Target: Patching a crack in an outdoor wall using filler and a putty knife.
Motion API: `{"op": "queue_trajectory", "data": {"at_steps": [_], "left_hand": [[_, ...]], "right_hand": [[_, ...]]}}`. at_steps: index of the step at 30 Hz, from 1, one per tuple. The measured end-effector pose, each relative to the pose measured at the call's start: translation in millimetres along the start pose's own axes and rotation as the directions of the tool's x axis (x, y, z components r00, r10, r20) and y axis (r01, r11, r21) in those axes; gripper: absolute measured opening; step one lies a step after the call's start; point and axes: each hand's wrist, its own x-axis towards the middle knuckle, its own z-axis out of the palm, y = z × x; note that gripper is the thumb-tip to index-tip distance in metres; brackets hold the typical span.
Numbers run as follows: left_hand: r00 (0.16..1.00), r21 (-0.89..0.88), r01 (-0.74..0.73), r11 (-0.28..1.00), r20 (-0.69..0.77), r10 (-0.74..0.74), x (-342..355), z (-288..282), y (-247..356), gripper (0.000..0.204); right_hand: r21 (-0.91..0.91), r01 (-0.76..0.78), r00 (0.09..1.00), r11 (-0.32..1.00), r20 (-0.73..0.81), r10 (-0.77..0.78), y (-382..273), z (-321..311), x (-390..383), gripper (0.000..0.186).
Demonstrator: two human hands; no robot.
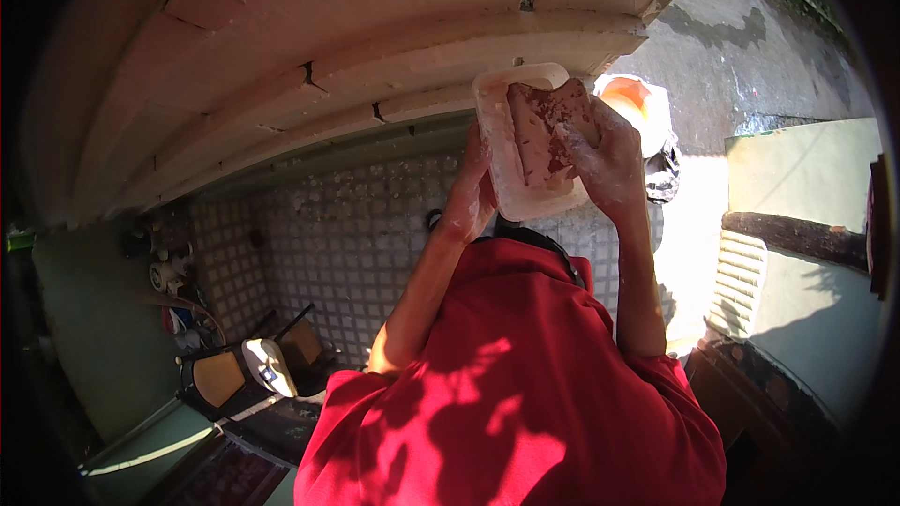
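Observation:
My left hand [472, 192] grips the near left side of a white plastic tray [497, 201], smeared with pale paste and held up near the moulded ledge. My right hand [609, 159] is closed on a flat, rectangular scraper-like piece [539, 122], pale pink with dark reddish patches, which lies tilted over the tray. Both hands have whitish residue on them. What exactly the piece is, I cannot tell.
A pale moulded ledge [328, 56] spans the top. A white-and-orange bucket [626, 98] stands beyond my right hand beside a dark bag [661, 173]. A chair [211, 379], tiled floor [337, 253] and pale green walls [797, 173] surround me.

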Motion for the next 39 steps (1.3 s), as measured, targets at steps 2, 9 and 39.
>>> {"op": "queue_trajectory", "data": {"at_steps": [2,9,39], "left_hand": [[1.0,-0.007,-0.002,1.0,0.012,0.002,1,0,0,0.064],[0.998,-0.037,0.001,0.999,0.068,0.001,3,-5,-6,0.064],[0.993,-0.13,0.103,0.986,0.066,-0.095,25,-17,-4,0.062]], "right_hand": [[0.05,-0.028,1.0,0.998,0.002,0.028,2,4,0,0.029],[0.054,-0.015,0.998,0.998,0.064,0.012,5,15,-7,0.029],[0.518,0.356,0.898,0.778,-0.42,-0.131,-67,-82,51,0.03]]}}
